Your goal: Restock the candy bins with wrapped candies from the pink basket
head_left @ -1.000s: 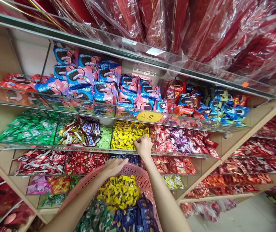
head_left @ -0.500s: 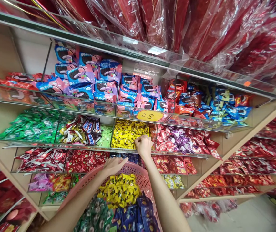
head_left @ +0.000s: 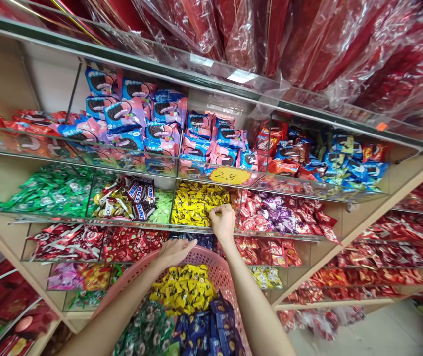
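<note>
At the right front corner of a shelf compartment of yellow wrapped candies (head_left: pixel 192 202), my right hand (head_left: pixel 223 222) is closed, with its fingers curled toward the thumb. Whether a candy is between the fingertips is hidden. My left hand (head_left: pixel 174 252) lies with fingers stretched out over the far rim of a pink perforated basket (head_left: pixel 206 257), just below the shelf edge. Inside the basket are yellow wrapped candies (head_left: pixel 185 289), dark green ones (head_left: pixel 142 329) and dark blue packets (head_left: pixel 200 331).
Green candies (head_left: pixel 50 195) and Snickers bars (head_left: pixel 140 195) sit left of the yellow ones, red and purple candies (head_left: pixel 278 215) to the right. Above, a glass-fronted shelf holds blue-pink cookie packs (head_left: pixel 125 113) and a "28" price tag (head_left: pixel 229 175). Red plastic-wrapped goods (head_left: pixel 248 34) stand on top.
My right hand has shifted slightly to the right at the yellow candies, its curled fingers a little looser. My left hand stays at the basket rim, and the basket's contents look the same.
</note>
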Tool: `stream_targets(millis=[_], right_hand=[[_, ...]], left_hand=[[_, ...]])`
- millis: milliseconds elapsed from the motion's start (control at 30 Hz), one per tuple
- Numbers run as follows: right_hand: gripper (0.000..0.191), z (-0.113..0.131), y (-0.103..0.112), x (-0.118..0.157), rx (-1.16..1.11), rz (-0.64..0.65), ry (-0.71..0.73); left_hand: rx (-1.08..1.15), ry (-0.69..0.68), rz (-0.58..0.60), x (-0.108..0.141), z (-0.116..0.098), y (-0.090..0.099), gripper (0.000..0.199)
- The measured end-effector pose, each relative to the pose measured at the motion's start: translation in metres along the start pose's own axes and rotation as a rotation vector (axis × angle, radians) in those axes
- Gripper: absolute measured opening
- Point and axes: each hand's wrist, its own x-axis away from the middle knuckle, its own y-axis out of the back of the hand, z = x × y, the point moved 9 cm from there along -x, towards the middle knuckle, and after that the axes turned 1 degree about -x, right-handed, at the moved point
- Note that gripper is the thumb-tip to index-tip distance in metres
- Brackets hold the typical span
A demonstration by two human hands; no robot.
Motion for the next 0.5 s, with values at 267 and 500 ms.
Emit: stream_targets(millis=[267, 500], right_hand=[[0.010, 0.043, 0.049, 0.061, -0.359, -0.056, 0.235], [0.009, 0.037, -0.010, 0.177, -0.251, 0.574, 0.528]], left_hand=[[-0.010, 0.008, 0.055, -0.003, 0.002, -0.006, 0.074], [-0.009, 0.033, 0.055, -0.004, 0.004, -0.006, 0.075]])
